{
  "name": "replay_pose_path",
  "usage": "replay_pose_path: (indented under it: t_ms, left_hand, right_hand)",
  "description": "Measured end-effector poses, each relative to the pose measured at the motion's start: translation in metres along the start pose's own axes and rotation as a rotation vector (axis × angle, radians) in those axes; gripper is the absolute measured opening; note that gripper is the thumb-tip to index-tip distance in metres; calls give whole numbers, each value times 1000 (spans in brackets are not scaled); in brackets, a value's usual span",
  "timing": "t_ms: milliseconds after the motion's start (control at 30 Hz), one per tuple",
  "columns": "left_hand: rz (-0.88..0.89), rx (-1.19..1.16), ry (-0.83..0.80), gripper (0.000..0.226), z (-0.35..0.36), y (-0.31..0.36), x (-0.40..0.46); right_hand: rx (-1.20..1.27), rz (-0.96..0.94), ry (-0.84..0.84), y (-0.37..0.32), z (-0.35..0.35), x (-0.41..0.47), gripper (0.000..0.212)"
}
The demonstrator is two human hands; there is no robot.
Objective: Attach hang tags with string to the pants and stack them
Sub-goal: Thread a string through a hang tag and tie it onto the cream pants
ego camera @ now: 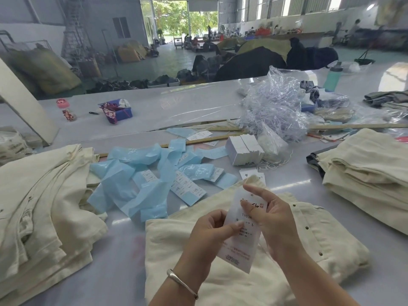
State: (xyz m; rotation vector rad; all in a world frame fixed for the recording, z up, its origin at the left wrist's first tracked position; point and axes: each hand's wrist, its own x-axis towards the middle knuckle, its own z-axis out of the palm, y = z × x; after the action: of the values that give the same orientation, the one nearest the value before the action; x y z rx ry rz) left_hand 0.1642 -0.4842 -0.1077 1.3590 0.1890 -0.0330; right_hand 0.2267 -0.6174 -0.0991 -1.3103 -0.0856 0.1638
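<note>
Nearest the camera, the left hand and right hand hold a white tag between them, above folded cream pants lying flat on the grey surface. The left hand pinches the tag's left edge between thumb and curled fingers; a silver bangle circles that wrist. The right hand's thumb presses on the tag's printed face while its fingers curl behind, and its forefinger reaches to the tag's top, by a raised bit of cream cloth. Whether string runs through the tag cannot be told.

To the left lies a loose heap of cream pants; to the right, a neater stack of folded ones. Between the heap and the hands, crumpled blue bags are scattered, with small printed labels among them.

Further back stands a block of white tags with string trailing beside it, and behind that a pile of clear plastic. A wooden stick lies across the surface. On the far left sit a blue tray and a pink-capped bottle; on the far right, a teal bottle.

Beyond the surface, dark garment piles cover a hall floor.
</note>
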Motion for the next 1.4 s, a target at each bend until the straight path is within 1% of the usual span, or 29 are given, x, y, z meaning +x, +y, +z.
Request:
replay_pose_path:
  t_ms: [100,200,267,333,400,467,533,633,800,900,933,1033,1100,1200,1333,1400]
  left_hand:
    - [-2,-6,84,31,15,-6,8]
    - [-9,-39,202,29,33,-16,21]
    - [-45,-59,245,24,46,-24,32]
    - [-103,-41,230,18,60,-31,44]
    - [-166,24,169,17,76,-38,60]
    - [-206,44,104,10,91,-42,80]
    - [-205,-1,107,13,105,-45,105]
    - [-204,-97,233,11,125,-48,138]
    - [-164,-87,406,11,136,-66,178]
    - [-195,-14,483,17,139,-67,202]
    - [-204,11,508,19,139,-66,209]
    - [-202,21,574,19,135,-61,225]
    - [-199,9,610,19,132,-59,231]
    - [-238,-19,626,21,130,-61,235]
    - [-273,49,594,29,127,-64,241]
    - [-265,60,581,27,128,-63,244]
  right_hand:
    - [19,19,-91,0,-18,-2,39]
    - [-31,40,-132,1,-42,0,39]
    - [-58,62,-156,2,-61,4,38]
    - [-98,75,-146,3,-80,13,36]
    - [-169,82,-138,2,-101,25,34]
    - [-252,101,-186,1,-123,40,28]
    - [-339,120,-230,1,-146,58,23]
    - [-498,128,-157,5,-184,99,18]
    - [-652,136,14,22,-232,202,19]
    - [-602,229,64,40,-234,263,22]
    - [-610,233,67,47,-231,280,24]
    - [-865,125,22,58,-219,323,24]
    - [-1017,90,27,60,-214,346,23]
    - [-1134,106,40,67,-214,374,26]
    - [-1308,108,-29,74,-217,394,23]
    - [-1360,125,-39,75,-217,399,25]
